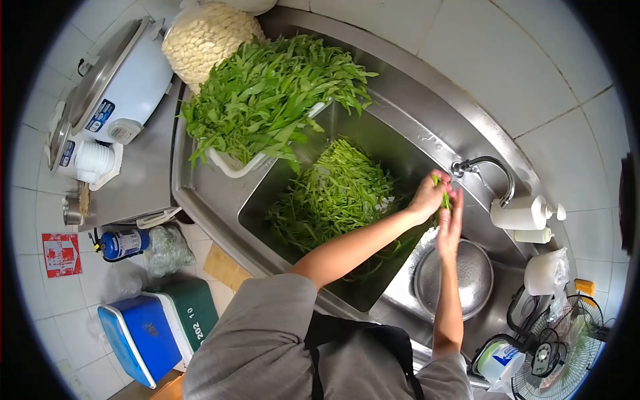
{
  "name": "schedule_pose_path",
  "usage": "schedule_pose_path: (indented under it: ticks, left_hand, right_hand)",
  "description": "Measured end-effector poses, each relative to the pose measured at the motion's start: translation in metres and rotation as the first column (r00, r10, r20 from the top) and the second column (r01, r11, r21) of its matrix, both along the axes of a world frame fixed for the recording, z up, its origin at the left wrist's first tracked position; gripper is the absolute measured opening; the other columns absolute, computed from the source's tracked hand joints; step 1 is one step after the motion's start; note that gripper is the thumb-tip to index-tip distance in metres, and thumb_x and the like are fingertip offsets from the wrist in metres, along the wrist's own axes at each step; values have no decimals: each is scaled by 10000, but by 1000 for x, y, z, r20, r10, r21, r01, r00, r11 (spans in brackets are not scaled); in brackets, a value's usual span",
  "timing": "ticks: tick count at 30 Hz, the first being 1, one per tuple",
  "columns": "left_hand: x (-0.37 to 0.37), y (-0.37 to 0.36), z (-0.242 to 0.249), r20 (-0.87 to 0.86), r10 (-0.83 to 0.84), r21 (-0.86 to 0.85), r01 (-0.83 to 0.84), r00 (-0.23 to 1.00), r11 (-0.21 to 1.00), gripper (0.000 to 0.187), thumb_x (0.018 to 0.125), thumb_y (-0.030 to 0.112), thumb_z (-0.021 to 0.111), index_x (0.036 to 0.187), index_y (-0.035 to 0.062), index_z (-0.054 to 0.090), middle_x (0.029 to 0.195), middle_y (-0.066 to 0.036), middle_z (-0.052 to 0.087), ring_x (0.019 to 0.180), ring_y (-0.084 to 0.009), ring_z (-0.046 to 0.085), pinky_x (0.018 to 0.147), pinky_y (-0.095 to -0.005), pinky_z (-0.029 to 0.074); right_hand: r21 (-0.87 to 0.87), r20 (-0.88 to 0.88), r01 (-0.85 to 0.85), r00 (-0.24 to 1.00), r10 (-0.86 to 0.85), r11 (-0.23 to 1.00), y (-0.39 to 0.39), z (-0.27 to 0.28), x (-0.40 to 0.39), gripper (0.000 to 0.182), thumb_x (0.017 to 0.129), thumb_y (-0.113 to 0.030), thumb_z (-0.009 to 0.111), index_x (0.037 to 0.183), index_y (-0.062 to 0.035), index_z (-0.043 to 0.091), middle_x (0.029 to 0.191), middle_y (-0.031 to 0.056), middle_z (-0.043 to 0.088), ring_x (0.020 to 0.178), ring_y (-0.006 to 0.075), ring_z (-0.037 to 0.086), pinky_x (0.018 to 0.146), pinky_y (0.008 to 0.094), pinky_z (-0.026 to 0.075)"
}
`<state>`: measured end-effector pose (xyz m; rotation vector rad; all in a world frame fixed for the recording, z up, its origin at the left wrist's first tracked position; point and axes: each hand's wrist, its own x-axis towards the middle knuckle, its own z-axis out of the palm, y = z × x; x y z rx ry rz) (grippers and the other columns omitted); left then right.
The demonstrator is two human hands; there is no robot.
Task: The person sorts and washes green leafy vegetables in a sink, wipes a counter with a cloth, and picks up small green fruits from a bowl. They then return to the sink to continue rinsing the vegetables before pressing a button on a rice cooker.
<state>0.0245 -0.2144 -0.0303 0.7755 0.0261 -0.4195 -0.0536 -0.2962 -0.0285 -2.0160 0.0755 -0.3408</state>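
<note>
My left hand (428, 198) is closed on a few green stems (445, 199), above the right edge of the deep sink basin. Close against it, my right hand (451, 225) has its fingers around the same stems; its fingertips partly overlap them. Below and to the left, a large heap of cut green stems (340, 180) fills much of the basin (363, 297). A big pile of long-leaved greens (273, 93), which look like water spinach, overflows a white tub (233, 165) at the sink's far left.
A metal colander (455, 280) sits in the right-hand basin, under my right forearm. The curved tap (497, 163) and white pump bottles (520, 213) stand behind it. A fan (560, 347) is at right. Rice cookers (120, 87) and a bag of pale pieces (207, 40) are at left.
</note>
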Motion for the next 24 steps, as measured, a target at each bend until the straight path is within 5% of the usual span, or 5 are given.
schedule_pose_path:
  ticks: [6,9,14,21,24]
  left_hand:
    - [11,116,40,199,318,148,-350,927,925,363,818,153,578,1132,65,418,1009,-48,472,941,-156,480,834,-288,379]
    - [12,225,54,691,80,522,-573,718,631,361,843,194,576,1151,61,442,1107,-66,516,1013,-149,500,853,-294,403]
    - [39,380,76,272,-465,953,-169,843,251,258,922,214,415,971,47,605,972,-62,625,963,-171,569,897,-304,405]
    - [117,425,77,182,-419,736,159,890,658,573,925,445,263,1157,-18,508,1128,-92,549,1044,-177,484,963,-324,305]
    - [121,436,69,179,-424,606,240,888,759,612,919,476,254,1186,-28,475,1153,-108,529,1064,-177,471,950,-328,309]
  right_hand:
    - [-75,114,-193,973,201,978,89,10,51,333,885,-113,485,1199,-2,486,1079,181,588,939,228,590,803,285,442]
    - [-307,115,-294,933,342,905,123,59,70,314,845,-98,535,1159,-84,540,844,173,580,604,234,555,590,296,450]
    - [-722,190,-383,690,698,576,194,121,101,390,755,-129,586,1141,-168,548,696,70,509,536,215,537,494,331,445]
    - [-920,-386,-261,466,796,-293,358,93,156,182,711,-150,570,881,-123,629,806,31,578,677,169,589,536,315,457]
    - [-828,-486,-525,503,715,-194,402,52,164,234,719,-241,555,870,-94,656,896,111,600,864,244,578,717,383,450]
